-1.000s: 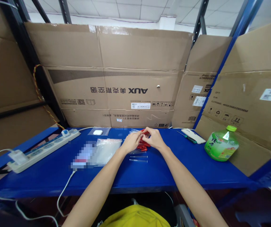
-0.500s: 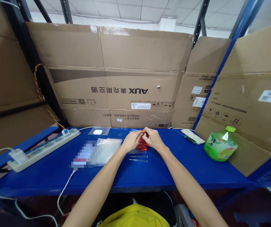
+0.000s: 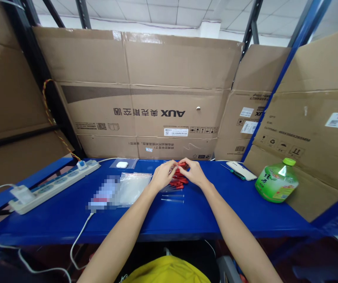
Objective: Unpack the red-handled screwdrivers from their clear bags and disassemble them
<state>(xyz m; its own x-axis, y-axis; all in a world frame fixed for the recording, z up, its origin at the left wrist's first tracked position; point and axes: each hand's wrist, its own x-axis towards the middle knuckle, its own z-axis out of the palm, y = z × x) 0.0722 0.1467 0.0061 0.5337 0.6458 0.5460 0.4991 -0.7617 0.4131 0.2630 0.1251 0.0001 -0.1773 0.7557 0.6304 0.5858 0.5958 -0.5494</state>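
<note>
Both hands meet over a pile of small red rubber bulbs [image 3: 179, 182] and clear tubes on the blue table. My left hand [image 3: 164, 175] is closed in a pinch; what it holds is too small and covered to make out. From the other side, my right hand [image 3: 193, 172] pinches a small red piece that looks like one of the bulbs, its fingertips almost touching the left ones. Closer to me, thin clear dropper tubes [image 3: 172, 201] lie flat, side by side.
Clear zip bags [image 3: 135, 189] and a blurred phone-like object [image 3: 104, 193] lie left of my hands. Behind them is a white earbud case [image 3: 122, 164]. A power strip [image 3: 58, 184] runs along the left. At right are a green screwdriver [image 3: 237, 174], a white box [image 3: 242, 169] and a green bottle [image 3: 276, 181].
My fingertips have shifted slightly and opened a little more around the pinched piece, so more red shows between the hands. The tubes in front have stayed put.
</note>
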